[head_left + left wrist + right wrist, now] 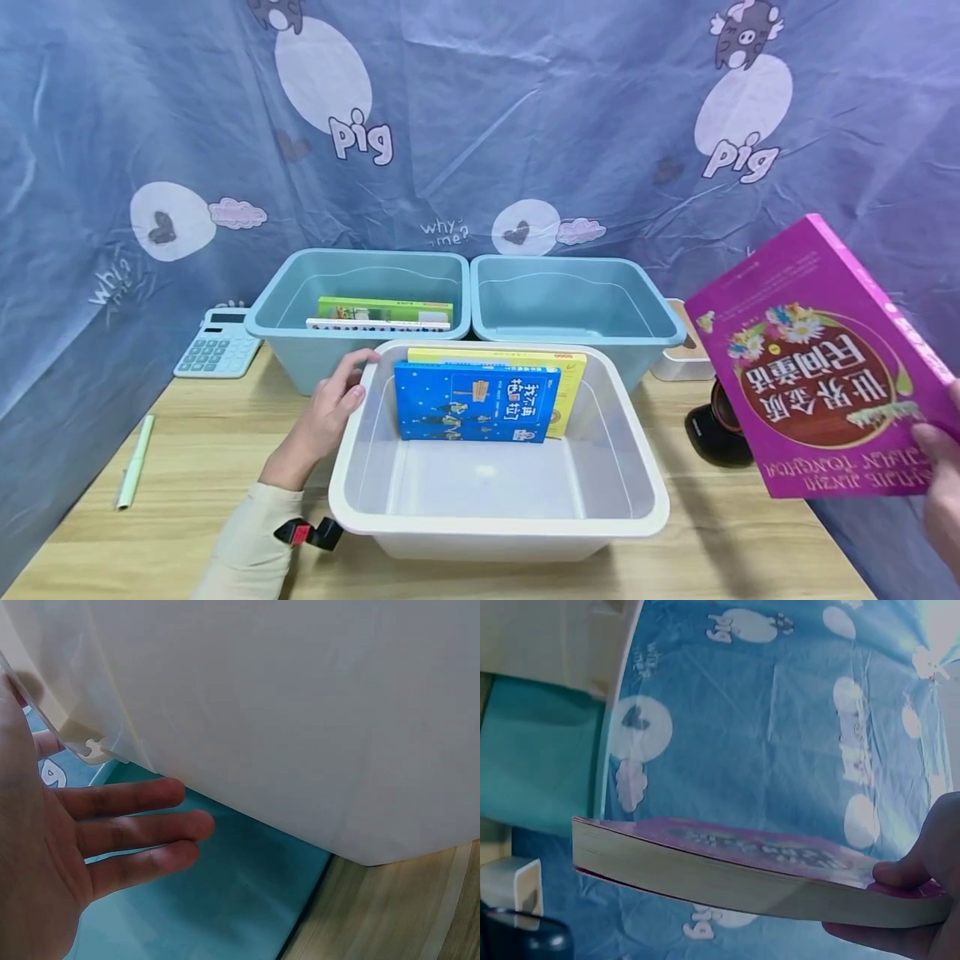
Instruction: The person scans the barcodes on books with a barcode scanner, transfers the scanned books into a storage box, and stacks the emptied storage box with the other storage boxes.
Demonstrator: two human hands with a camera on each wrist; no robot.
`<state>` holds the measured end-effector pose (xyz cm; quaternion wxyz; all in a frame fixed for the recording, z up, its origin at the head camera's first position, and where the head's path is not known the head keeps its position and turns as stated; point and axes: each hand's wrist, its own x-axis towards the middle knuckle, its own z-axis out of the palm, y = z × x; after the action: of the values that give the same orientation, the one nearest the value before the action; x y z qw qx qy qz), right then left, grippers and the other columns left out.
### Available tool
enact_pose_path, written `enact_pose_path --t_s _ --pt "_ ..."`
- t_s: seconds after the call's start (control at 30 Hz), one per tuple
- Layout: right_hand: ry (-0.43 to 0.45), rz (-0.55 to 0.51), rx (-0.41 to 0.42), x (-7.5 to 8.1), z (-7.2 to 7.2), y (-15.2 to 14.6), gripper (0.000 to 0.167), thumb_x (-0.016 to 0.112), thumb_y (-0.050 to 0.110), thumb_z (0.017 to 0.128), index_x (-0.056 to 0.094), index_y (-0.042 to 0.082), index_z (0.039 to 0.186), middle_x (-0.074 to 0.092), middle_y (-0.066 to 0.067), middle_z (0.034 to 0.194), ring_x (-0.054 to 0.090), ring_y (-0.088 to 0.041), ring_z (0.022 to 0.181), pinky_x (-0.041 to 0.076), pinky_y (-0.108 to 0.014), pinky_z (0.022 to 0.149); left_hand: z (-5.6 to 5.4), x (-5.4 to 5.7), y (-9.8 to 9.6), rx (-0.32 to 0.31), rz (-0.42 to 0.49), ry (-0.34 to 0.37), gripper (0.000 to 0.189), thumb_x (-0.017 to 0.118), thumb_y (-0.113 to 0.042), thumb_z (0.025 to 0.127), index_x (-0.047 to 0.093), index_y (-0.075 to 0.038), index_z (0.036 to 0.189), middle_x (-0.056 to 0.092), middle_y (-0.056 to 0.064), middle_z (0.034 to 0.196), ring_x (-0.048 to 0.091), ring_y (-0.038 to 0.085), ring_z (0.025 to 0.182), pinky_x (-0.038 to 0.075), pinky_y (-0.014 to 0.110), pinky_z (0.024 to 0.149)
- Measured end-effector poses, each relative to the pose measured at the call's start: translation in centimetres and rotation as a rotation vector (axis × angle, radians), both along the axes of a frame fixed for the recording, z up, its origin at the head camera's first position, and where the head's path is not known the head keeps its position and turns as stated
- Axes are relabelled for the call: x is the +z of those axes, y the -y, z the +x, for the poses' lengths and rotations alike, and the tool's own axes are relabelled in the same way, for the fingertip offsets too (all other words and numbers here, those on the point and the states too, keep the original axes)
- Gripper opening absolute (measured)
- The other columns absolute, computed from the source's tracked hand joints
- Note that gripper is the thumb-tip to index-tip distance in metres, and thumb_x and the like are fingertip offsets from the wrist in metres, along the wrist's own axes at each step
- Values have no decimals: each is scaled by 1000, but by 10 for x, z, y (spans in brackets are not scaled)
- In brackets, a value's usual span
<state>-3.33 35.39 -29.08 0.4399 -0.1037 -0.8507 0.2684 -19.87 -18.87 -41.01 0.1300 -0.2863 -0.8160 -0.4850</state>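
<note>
My right hand [941, 492] grips a purple book [817, 367] by its edge at the right, up off the table, thumb on the cover; the right wrist view shows its page edges [705, 877]. My left hand [326, 421] holds the white bin [498, 527] at its far-left rim, while three fingers [142, 825] extend outside the bin wall in the left wrist view. Inside that bin a blue book [472, 404] stands against the far wall, in front of a yellow book [572, 383].
Behind stand two blue bins: the left one [277, 317] holds a green book [382, 310] and a white-edged book [378, 324]; the right one [577, 300] is beside it. A calculator [221, 343], a pen [135, 462], a black object [716, 433] and a white box [682, 368] lie around.
</note>
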Motion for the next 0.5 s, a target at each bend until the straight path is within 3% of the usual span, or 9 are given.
enact_pose_path --t_s 0.03,0.1,0.13,0.23,0.27,0.3,0.4,0.5 --pt "-6 -22 7 -8 0 -10 41 39 2 105 41 -9 144 36 45 108 35 26 92 29 7 77 0 0 0 2 -1 -3 38 41 -17 101 42 -10 138 69 30 110 73 36 85 62 30 58" --pt "7 -38 3 -45 -7 -59 42 39 8 106 44 3 148 39 44 111 37 26 90 33 7 71 -1 -1 1 3 -1 -9 38 41 -16 101 42 -9 138 69 31 110 72 38 85 62 31 59" --pt "20 -50 1 -55 -9 -73 43 39 9 106 44 8 149 38 44 108 37 26 87 28 8 64 -1 -2 1 2 -1 -10 38 41 -16 101 42 -9 138 69 31 110 72 38 86 62 32 59" --pt "86 -104 -16 -76 -11 -97 47 37 12 107 40 16 154 38 42 108 37 25 83 32 4 56 0 -2 1 -4 2 -3 38 41 -15 101 42 -9 138 68 31 112 72 40 87 62 33 59" --pt "97 -114 -28 -75 -9 -92 48 37 12 107 40 16 155 37 42 107 36 25 82 32 3 56 0 -2 1 -7 4 -1 38 41 -15 101 41 -9 138 68 31 112 72 40 87 62 32 59" --pt "101 -105 -47 -61 -3 -66 47 37 10 107 41 10 154 45 35 106 33 26 83 29 4 57 1 -2 1 -12 5 1 38 41 -15 101 41 -9 138 68 31 112 73 40 87 62 32 59" --pt "-56 -87 16 -36 6 -18 41 47 8 104 49 -10 141 55 35 107 37 27 85 28 8 67 0 -2 1 -20 8 -2 38 41 -16 101 41 -9 139 68 31 113 73 40 86 62 32 59" --pt "-240 14 133 -34 6 0 38 57 12 101 57 -16 126 63 34 113 46 28 89 32 9 73 0 -1 1 -24 6 -6 38 41 -15 102 40 -9 139 68 31 114 73 40 88 62 33 60"
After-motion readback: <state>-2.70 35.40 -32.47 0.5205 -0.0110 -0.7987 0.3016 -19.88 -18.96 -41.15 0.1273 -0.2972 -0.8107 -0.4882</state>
